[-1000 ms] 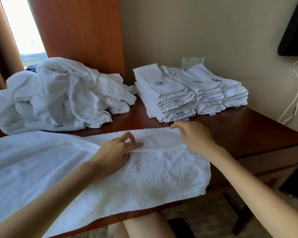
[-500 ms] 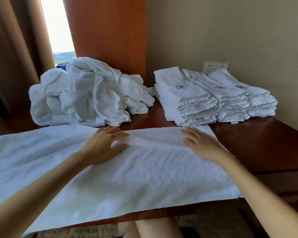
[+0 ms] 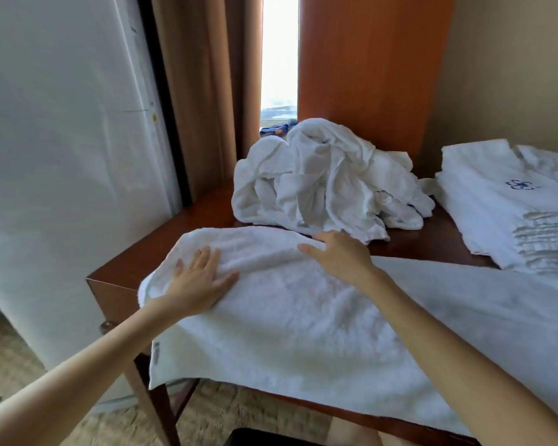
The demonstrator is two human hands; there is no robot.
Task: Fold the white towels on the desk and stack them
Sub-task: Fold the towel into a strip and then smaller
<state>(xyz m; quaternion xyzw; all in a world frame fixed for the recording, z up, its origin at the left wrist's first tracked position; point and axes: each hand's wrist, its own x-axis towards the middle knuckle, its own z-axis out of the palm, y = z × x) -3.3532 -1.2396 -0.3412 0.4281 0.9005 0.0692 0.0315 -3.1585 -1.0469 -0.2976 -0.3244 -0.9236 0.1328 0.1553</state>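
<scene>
Spread white towel [image 3: 303, 317] runs left-right along desk [image 3: 110, 278]; left hand [image 3: 197, 278] flat at its left end, right hand [image 3: 339, 255] flat mid-far edge.

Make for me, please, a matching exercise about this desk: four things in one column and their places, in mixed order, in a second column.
Column one
1. left hand
2. right hand
3. crumpled towel pile
4. folded towel stack

Column two
a. at the picture's right edge, blue emblem on top
b. flat on the spread towel, at its end by the corner of the desk
c. at the back of the desk, before the window
d. on the spread towel's far edge, just in front of the crumpled towel pile

Pairs: 1-b, 2-d, 3-c, 4-a
</scene>
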